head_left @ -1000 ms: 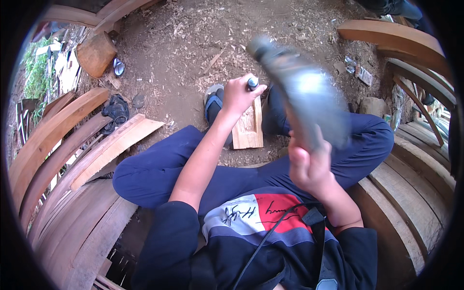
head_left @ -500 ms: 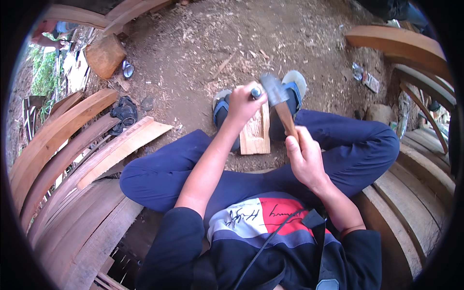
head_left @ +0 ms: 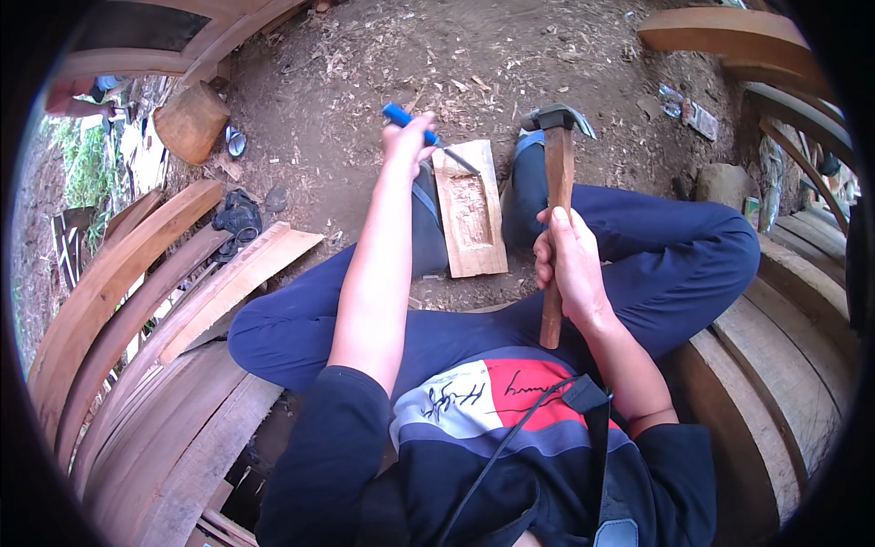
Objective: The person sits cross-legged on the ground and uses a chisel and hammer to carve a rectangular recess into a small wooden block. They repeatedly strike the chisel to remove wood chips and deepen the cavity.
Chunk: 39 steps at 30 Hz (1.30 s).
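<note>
My left hand (head_left: 407, 143) is closed round the blue handle of a chisel (head_left: 398, 115). The chisel lies tilted, its metal blade reaching over the upper part of a pale wooden block (head_left: 493, 246). A rectangular hollow with rough, chipped wood inside is cut into this block, which sits on the ground between my feet. My right hand (head_left: 571, 258) grips the wooden handle of a claw hammer (head_left: 559, 169). The hammer stands head away from me, its dark metal head above my right foot and apart from the chisel.
Curved wooden pieces (head_left: 118, 283) lean at my left, and more curved boards (head_left: 729, 41) stand at the right. A wood stump (head_left: 191, 121) and a black bundle (head_left: 239, 219) are at the left. Wood chips litter the dirt floor (head_left: 365, 55). A stone (head_left: 726, 187) lies at the right.
The chisel has gone from upright to tilted, and my left hand has moved left. The hammer has drawn back from the chisel to the right, uncovering the hollow in the block.
</note>
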Each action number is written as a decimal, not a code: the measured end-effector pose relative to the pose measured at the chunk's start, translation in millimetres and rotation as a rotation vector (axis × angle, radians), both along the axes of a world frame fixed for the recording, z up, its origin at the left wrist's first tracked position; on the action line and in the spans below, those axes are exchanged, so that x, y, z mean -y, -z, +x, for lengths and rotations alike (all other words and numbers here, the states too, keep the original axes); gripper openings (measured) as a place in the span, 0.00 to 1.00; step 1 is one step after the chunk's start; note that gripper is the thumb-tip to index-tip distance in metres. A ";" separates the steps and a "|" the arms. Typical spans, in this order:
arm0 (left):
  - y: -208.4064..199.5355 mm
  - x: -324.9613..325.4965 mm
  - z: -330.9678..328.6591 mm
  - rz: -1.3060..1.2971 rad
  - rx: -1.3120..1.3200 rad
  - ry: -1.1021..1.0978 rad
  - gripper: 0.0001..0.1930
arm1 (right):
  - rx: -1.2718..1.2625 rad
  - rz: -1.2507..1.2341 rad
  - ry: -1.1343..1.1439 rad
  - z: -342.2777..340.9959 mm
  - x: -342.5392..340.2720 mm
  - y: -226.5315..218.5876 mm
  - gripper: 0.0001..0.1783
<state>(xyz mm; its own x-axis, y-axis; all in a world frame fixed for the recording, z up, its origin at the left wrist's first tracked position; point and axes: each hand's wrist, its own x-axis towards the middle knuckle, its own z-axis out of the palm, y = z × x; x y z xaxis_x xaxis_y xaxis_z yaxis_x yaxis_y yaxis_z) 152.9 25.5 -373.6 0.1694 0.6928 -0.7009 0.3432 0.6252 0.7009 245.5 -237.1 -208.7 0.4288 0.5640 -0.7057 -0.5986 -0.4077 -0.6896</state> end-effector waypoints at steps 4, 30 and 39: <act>63.3 25.5 -89.6 -0.289 0.213 -0.627 0.21 | 0.086 0.091 -0.050 3.1 3.6 -10.4 0.16; -29.5 92.0 -47.1 0.160 0.187 -0.482 0.13 | 0.133 0.078 -0.098 -11.3 5.8 -8.3 0.19; -26.5 96.5 -43.9 0.212 0.200 -0.438 0.13 | 0.145 0.059 -0.130 -10.4 4.6 -8.7 0.19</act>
<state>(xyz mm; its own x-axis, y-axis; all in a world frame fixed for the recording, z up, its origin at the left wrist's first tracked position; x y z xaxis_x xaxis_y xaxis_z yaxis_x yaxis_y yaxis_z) 109.0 -71.0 -347.1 -0.0519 0.8519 -0.5211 -0.0725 0.5172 0.8528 235.2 -241.7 -200.0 0.4449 0.6599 -0.6054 -0.4360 -0.4309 -0.7901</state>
